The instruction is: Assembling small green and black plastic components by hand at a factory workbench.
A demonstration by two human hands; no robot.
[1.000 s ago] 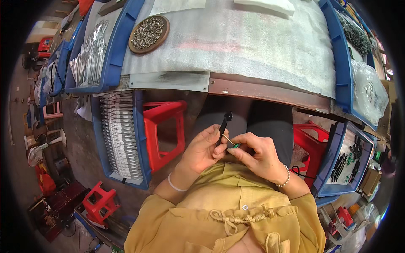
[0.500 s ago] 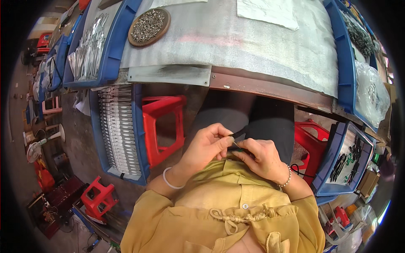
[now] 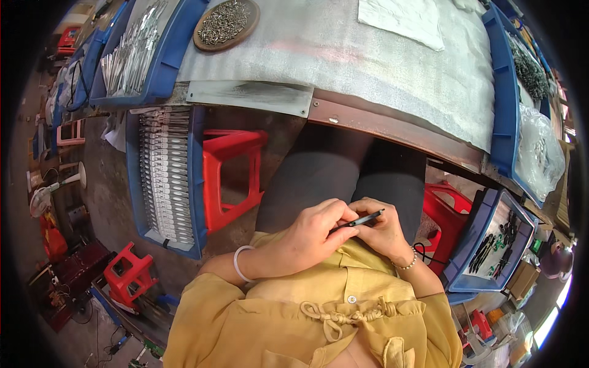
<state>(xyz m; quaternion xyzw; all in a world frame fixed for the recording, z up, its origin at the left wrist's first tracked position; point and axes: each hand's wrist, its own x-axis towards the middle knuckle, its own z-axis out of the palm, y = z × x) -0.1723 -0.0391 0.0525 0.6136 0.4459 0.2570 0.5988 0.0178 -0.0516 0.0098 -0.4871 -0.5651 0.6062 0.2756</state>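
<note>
A slim dark piece with a pale grey flat side and a narrow tip (image 3: 366,219) is held above my lap, its kind too small to make out. My left hand (image 3: 316,232) pinches it between thumb and fingers, with the tip pointing to the right. Close against it, my right hand (image 3: 381,232) has its fingers curled around the same piece from the far side. Part of the piece is hidden behind the fingers.
A round wooden dish of small metal pins (image 3: 226,24) sits on the foam-covered table (image 3: 343,61). Blue bins hold silver strips (image 3: 132,55), rows of metal parts (image 3: 169,184), and black and green pieces (image 3: 494,248). Red stools (image 3: 230,175) stand under and beside the table.
Both hands have moved slightly lower and right in view. The dark piece now lies across the fingers, tip to the right; before, a thin metal end showed between the pinched fingertips.
</note>
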